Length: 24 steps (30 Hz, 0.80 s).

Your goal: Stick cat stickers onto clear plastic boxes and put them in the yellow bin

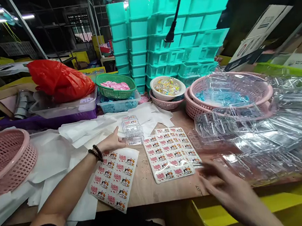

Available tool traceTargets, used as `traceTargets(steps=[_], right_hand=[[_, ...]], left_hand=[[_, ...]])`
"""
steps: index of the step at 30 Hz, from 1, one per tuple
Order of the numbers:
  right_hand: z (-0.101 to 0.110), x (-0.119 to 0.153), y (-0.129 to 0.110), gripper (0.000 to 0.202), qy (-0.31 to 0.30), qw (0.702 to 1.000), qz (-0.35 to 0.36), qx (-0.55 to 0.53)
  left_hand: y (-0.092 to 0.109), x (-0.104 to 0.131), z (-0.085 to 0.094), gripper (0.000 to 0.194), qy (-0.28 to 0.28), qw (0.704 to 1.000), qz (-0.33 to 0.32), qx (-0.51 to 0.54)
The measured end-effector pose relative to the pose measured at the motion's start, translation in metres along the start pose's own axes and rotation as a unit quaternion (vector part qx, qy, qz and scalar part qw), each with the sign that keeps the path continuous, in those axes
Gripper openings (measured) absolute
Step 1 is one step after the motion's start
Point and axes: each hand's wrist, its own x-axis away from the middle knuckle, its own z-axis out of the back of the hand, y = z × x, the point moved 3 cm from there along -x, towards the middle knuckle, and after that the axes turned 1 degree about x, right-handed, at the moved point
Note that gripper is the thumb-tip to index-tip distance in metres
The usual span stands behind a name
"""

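My left hand (pixel 112 140), a dark beaded bracelet at its wrist, reaches to the left end of a row of clear plastic packs (pixel 133 134). Its fingers are spread and touch or nearly touch them; the farther packs carry printed stickers. Under that wrist lies a sheet of cat stickers (pixel 115 177), tilted over the table's front edge. More sticker sheets (pixel 170 155) lie stacked to the right. My right hand (pixel 224 181) is blurred by motion near their lower right corner. A thin greyish streak shows at its fingertips, too smeared to name.
Clear plastic shells (pixel 276 133) heap up on the right beside pink baskets (pixel 266 103). A white bowl of small yellow pieces (pixel 167 88) and a green basket (pixel 116 88) stand behind. White backing papers (pixel 50 152) and a pink basket (pixel 9 157) lie left. Turquoise bins (pixel 136 41) tower behind.
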Motion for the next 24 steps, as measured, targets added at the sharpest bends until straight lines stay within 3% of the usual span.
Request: traceTargets(steps=[2, 4, 7, 10, 14, 18, 21, 24], right_hand=[[-0.04, -0.073, -0.052, 0.087, -0.011, 0.997, 0.078, -0.017], [-0.082, -0.142, -0.088, 0.114, -0.067, 0.993, 0.09, -0.045], [-0.124, -0.214, -0.112, 0.12, -0.132, 0.982, 0.107, -0.082], [-0.138, -0.247, -0.112, 0.11, -0.15, 0.975, 0.139, -0.09], [-0.139, -0.257, -0.104, 0.096, -0.133, 0.969, 0.176, -0.111], [-0.13, -0.248, -0.102, 0.085, -0.106, 0.962, 0.203, -0.146], [-0.1, -0.224, -0.1, 0.08, -0.077, 0.958, 0.217, -0.173], [-0.048, -0.171, -0.09, 0.084, -0.055, 0.948, 0.212, -0.231]], left_hand=[[-0.003, -0.007, 0.001, 0.132, -0.022, 0.999, -0.006, 0.05], [-0.004, -0.016, 0.001, 0.136, -0.042, 0.995, -0.012, 0.095], [-0.008, -0.032, 0.003, 0.14, -0.073, 0.987, -0.012, 0.142], [-0.013, -0.047, 0.007, 0.139, -0.105, 0.981, 0.001, 0.16], [-0.016, -0.057, 0.011, 0.134, -0.121, 0.978, -0.005, 0.171], [0.003, -0.04, 0.012, 0.126, -0.098, 0.981, -0.042, 0.165], [0.037, -0.009, 0.008, 0.125, -0.112, 0.98, -0.077, 0.148], [0.085, 0.034, -0.008, 0.121, -0.163, 0.969, -0.162, 0.09]])
